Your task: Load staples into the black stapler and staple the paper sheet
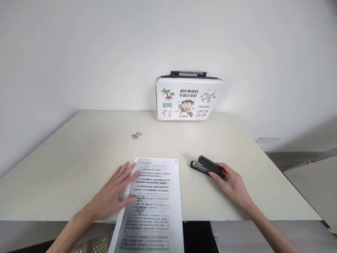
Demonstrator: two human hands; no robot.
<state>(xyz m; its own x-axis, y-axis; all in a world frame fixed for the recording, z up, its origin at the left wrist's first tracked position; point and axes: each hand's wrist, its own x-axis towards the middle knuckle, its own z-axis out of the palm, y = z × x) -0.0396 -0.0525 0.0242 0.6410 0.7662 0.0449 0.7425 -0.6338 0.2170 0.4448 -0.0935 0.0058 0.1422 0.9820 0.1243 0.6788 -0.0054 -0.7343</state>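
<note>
- Two bare hands are at work over a pale, greenish-white table with a smooth top (92, 151).
- The left hand (116, 191) is open, palm down, its fingers and thumb spread wide; it lies across the left edge of the paper and grips nothing. How hard it presses, I cannot tell.
- The white paper printed with rows of black text (155, 211) lies flat at the near side of the table, roughly between the hands. Its near part reaches past the near table edge. Whether it is one sheet or several, I cannot tell.
- The right hand (231, 186) is partly closed, with the thumb on the near side and the fingers on the far side of the stapler's rear end.
- The long black stapler with a metal inner strip (210, 167) is to the right of the paper and apart from it, its front end pointing left and slightly far. At that end the top arm stands raised from the base. A small red part (223, 172) shows at its rear, beside the fingers.
- Three small grey metallic strips (135, 136) lie close together on the table, far of the paper and a little left.
- A white rounded-corner case with cartoon prints and a black handle (189, 98) stands upright at the far edge, just before the plain white wall (105, 52).
</note>
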